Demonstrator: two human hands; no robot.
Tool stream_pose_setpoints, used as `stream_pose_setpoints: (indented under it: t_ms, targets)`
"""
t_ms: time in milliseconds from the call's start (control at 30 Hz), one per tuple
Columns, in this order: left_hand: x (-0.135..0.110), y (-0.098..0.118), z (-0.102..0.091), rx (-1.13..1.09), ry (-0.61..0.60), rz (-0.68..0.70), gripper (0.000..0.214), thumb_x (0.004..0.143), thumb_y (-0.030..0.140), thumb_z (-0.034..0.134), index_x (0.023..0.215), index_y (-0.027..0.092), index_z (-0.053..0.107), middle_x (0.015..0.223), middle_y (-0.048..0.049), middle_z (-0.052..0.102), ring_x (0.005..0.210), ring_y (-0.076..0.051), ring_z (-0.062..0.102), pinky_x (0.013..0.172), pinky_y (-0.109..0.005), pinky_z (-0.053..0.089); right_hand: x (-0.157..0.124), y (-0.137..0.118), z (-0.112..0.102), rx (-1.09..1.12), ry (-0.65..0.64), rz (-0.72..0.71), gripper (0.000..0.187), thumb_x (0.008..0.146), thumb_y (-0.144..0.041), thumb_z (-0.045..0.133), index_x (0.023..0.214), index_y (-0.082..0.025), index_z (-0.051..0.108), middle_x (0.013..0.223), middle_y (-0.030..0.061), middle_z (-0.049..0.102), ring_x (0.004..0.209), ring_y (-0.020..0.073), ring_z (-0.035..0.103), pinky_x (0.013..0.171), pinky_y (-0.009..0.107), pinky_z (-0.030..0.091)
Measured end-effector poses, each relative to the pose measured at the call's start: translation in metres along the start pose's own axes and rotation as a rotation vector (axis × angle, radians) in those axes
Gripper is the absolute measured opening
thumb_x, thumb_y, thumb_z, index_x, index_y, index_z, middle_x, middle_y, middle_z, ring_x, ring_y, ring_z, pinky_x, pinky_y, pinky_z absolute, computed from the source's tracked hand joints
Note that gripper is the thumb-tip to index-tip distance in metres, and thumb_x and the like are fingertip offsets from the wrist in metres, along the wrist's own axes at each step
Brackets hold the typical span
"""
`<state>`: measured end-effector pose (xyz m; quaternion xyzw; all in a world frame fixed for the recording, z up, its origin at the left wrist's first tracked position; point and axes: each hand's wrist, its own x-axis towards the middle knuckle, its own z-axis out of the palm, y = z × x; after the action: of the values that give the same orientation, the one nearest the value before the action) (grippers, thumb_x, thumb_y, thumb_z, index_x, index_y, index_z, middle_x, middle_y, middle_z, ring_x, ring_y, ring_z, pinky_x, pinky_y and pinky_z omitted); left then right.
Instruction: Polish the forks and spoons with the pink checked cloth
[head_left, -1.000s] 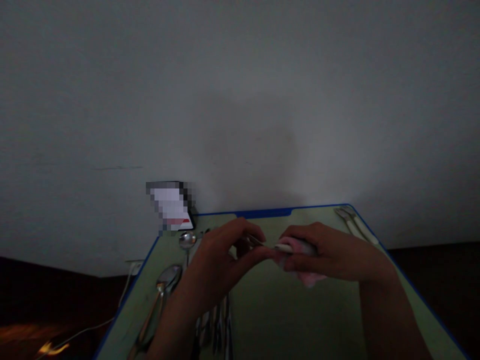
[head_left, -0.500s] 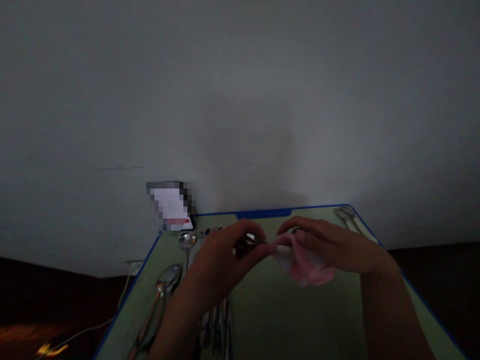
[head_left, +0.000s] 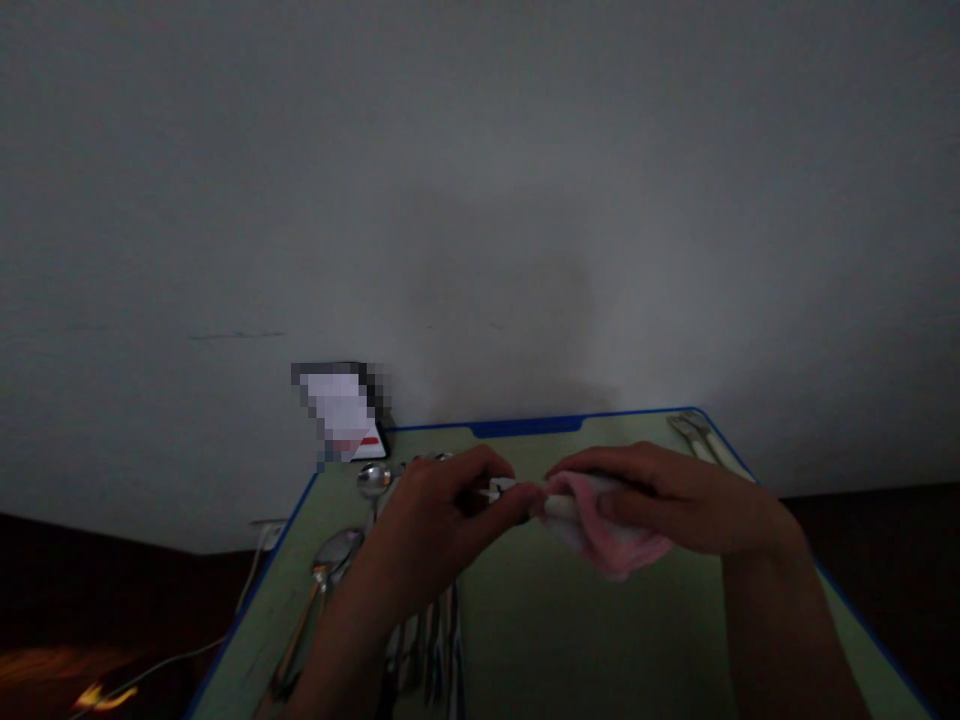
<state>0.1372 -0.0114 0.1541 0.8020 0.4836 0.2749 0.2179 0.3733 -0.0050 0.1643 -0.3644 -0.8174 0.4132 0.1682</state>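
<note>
My left hand (head_left: 442, 515) pinches one end of a small metal piece of cutlery (head_left: 501, 490) above a green table (head_left: 540, 620). My right hand (head_left: 667, 500) is closed round a pink cloth (head_left: 611, 540) that wraps the other end of that utensil. The two hands meet at the middle of the table, fingertips almost touching. What kind of utensil it is stays hidden by fingers and cloth.
Several spoons (head_left: 334, 555) and other cutlery (head_left: 431, 650) lie on the left of the blue-edged table. Two pale-handled utensils (head_left: 701, 440) rest at the far right corner. A small dark device (head_left: 371, 445) stands at the far left corner against a grey wall. A white cable (head_left: 187, 655) runs over the dark floor.
My right hand has closed the pink cloth more tightly round the utensil and shifted slightly along it. My left hand has kept its pinch nearly in place.
</note>
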Motion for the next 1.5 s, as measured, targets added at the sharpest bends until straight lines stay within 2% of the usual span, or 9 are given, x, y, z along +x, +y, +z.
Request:
stream_pose_setpoints:
  t_ms: [200,333,600,833,967,1133,1300,1367,1500]
  targets:
    - [0.0,-0.001,-0.002,0.02,0.023,0.046,0.024,0.082,0.037,0.056,0.069,0.018,0.064,0.051,0.0052,0.058,0.046,-0.007,0.049,0.046,-0.017,0.032,0.013,-0.005,0.011,-0.025,-0.105,0.002,0.035,0.085,-0.029,0.05,0.12,-0.02,0.054,0.101,0.0047,0.066,0.081,0.0147,0.06,0.069,0.025,0.045]
    - [0.001,-0.002,-0.002,0.059,0.041,0.069,0.027,0.084,0.034,0.054,0.065,0.017,0.061,0.052,0.0051,0.059,0.045,-0.006,0.049,0.047,-0.017,0.032,0.02,-0.009,0.019,-0.04,-0.085,0.039,0.035,0.086,-0.039,0.048,0.112,-0.017,0.057,0.09,0.0048,0.066,0.074,0.0137,0.057,0.065,0.025,0.042]
    - [0.002,-0.002,-0.003,0.086,0.047,0.048,0.032,0.085,0.035,0.051,0.062,0.016,0.06,0.049,0.0042,0.057,0.044,-0.007,0.048,0.046,-0.018,0.031,0.022,-0.011,0.023,-0.015,-0.034,0.077,0.04,0.083,-0.05,0.049,0.106,-0.017,0.056,0.088,0.0047,0.063,0.073,0.0134,0.055,0.065,0.025,0.041]
    - [-0.007,-0.008,-0.009,-0.07,-0.297,0.028,0.018,0.088,0.033,0.049,0.088,0.02,0.06,0.064,0.0041,0.064,0.056,-0.009,0.057,0.053,-0.018,0.038,0.011,-0.004,0.012,0.034,0.038,0.218,0.039,0.077,-0.048,0.059,0.102,-0.019,0.054,0.078,0.0014,0.062,0.059,0.0098,0.052,0.049,0.019,0.037]
    - [-0.006,-0.01,-0.009,-0.063,-0.295,0.026,0.017,0.088,0.03,0.049,0.082,0.02,0.062,0.068,0.0039,0.066,0.062,-0.009,0.06,0.059,-0.019,0.04,0.012,-0.005,0.013,0.045,0.134,0.221,0.034,0.077,-0.046,0.059,0.096,-0.019,0.058,0.083,0.0026,0.065,0.065,0.0118,0.057,0.054,0.021,0.041]
    - [-0.004,-0.01,-0.008,0.092,-0.252,0.06,0.019,0.085,0.031,0.053,0.077,0.02,0.065,0.061,0.0035,0.061,0.057,-0.01,0.055,0.052,-0.018,0.035,0.013,-0.012,0.014,-0.047,0.366,0.214,0.027,0.078,-0.045,0.058,0.091,-0.021,0.062,0.088,0.0029,0.068,0.074,0.0141,0.061,0.063,0.023,0.044]
    - [-0.003,-0.009,-0.005,0.138,-0.238,0.095,0.02,0.086,0.031,0.052,0.077,0.02,0.066,0.058,0.0034,0.06,0.053,-0.009,0.053,0.051,-0.018,0.034,0.014,-0.018,0.015,-0.18,0.546,0.201,0.031,0.078,-0.049,0.056,0.093,-0.022,0.063,0.085,0.0028,0.069,0.069,0.0145,0.061,0.059,0.024,0.042]
    - [-0.002,-0.009,-0.003,0.156,-0.223,0.108,0.019,0.086,0.031,0.053,0.078,0.02,0.067,0.061,0.0027,0.063,0.053,-0.009,0.053,0.053,-0.019,0.035,0.015,-0.019,0.016,-0.154,0.49,0.169,0.032,0.078,-0.048,0.057,0.097,-0.023,0.063,0.088,0.0025,0.069,0.072,0.0147,0.061,0.061,0.023,0.043]
    - [0.0,-0.008,0.0,0.181,-0.193,0.117,0.017,0.085,0.029,0.054,0.084,0.023,0.069,0.065,0.0019,0.066,0.053,-0.01,0.054,0.053,-0.02,0.036,0.018,-0.019,0.018,-0.126,0.245,0.011,0.029,0.089,-0.039,0.045,0.107,-0.024,0.062,0.096,0.0026,0.068,0.083,0.0142,0.061,0.074,0.026,0.044]
